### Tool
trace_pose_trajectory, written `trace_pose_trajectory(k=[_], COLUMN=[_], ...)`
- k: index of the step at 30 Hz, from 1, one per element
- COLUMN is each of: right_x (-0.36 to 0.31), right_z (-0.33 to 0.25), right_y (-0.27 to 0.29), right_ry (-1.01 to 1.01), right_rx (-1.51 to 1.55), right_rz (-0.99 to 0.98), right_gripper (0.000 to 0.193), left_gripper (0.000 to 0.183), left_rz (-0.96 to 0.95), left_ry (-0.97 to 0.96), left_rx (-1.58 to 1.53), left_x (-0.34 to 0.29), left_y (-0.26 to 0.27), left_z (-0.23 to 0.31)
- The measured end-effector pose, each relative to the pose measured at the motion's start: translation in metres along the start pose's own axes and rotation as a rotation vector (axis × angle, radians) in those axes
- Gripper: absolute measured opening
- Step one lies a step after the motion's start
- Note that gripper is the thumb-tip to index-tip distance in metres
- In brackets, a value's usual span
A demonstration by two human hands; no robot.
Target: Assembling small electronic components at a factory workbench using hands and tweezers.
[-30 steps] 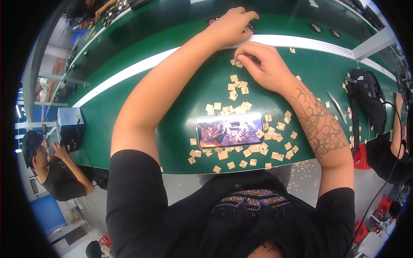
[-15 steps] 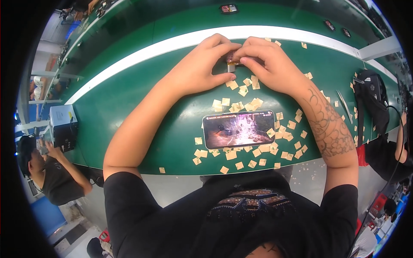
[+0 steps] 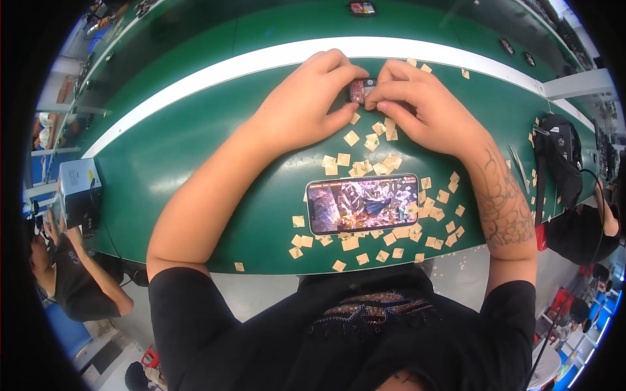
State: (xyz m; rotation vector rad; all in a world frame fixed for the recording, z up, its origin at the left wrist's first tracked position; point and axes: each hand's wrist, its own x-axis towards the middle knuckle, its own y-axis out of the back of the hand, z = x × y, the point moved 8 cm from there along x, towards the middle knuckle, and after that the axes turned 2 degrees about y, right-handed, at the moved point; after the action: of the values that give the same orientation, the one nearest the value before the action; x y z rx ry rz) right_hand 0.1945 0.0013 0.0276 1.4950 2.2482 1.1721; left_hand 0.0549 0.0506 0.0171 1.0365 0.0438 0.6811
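A small dark-cased electronic device (image 3: pixel 360 92) with a reddish, open inside lies on the green bench near the white strip. My left hand (image 3: pixel 313 98) grips its left side between thumb and fingers. At the device's right end my right hand (image 3: pixel 417 101) has its fingertips pinched together; whatever they hold is hidden. Just below the hands lie several small cream paper squares (image 3: pixel 351 137). Nearer to me, a phone (image 3: pixel 365 204) with a bright picture on its screen lies among more of these squares.
Tweezers (image 3: pixel 520 168) and a black bag (image 3: pixel 562 146) are at the right of the bench (image 3: pixel 195 153). A white box (image 3: pixel 79 182) stands at the left edge. Similar small devices (image 3: pixel 362 8) sit beyond the white strip (image 3: pixel 261 60). Other people sit on both sides.
The device has turned from tilted to flatter, so its inside shows more. My right hand has shifted slightly right and down. The phone's picture has changed.
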Motion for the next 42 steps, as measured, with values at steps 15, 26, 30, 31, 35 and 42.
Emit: trace_pose_trajectory(k=[15,26,30,31,35,42], right_x=[0.003,0.006,0.000,-0.002,-0.001,-0.005], right_z=[-0.023,-0.007,0.025,0.031,0.026,0.015], right_y=[0.004,0.006,0.005,0.004,0.011,0.012], right_ry=[-0.066,-0.095,-0.198,-0.227,-0.176,-0.078], right_rx=[-0.536,-0.343,0.078,0.217,0.336,0.088], right_rz=[0.037,0.112,0.156,0.153,0.146,-0.130], right_gripper=[0.021,0.009,0.010,0.010,0.007,0.005], left_gripper=[0.043,0.042,0.042,0.042,0.046,0.056], left_rz=[0.068,0.056,0.054,0.053,0.077,0.044], left_ry=[0.029,0.051,0.054,0.054,0.041,0.000], left_rx=[0.108,0.077,0.077,0.077,0.096,0.008], left_x=[-0.006,-0.007,-0.007,-0.007,-0.010,-0.007], left_y=[0.004,0.002,0.000,0.000,0.002,0.004], left_z=[0.008,0.006,0.006,0.006,0.007,0.008])
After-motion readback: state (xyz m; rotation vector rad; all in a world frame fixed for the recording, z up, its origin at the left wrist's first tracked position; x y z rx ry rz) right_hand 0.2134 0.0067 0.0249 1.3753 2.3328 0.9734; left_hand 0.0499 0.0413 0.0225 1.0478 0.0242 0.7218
